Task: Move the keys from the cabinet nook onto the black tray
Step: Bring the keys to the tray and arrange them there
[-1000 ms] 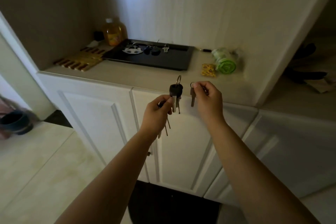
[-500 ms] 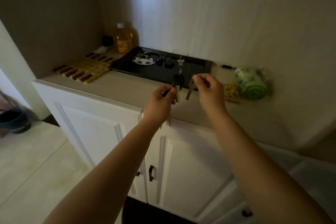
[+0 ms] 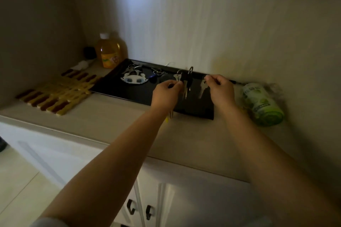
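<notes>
A black tray (image 3: 118,88) lies on the counter in the cabinet nook. My left hand (image 3: 165,94) hangs over the tray's front right part, shut on a bunch of keys (image 3: 185,83) with a black head and a ring; more keys dangle below my wrist. Just to its right, my right hand (image 3: 220,89) pinches a single silver key (image 3: 203,88) that hangs down above the tray. Other keys with a white keychain charm (image 3: 133,79) and dark fobs (image 3: 156,77) lie on the tray's back left.
An orange bottle (image 3: 110,51) stands behind the tray at the left. A wooden slatted mat (image 3: 59,94) lies to the tray's left. A green roll in a wrapper (image 3: 263,105) lies to the right. Cabinet doors with handles (image 3: 140,210) are below the counter.
Both hands have carried their keys forward from in front of the cabinet doors to above the tray. The camera has come closer to the nook.
</notes>
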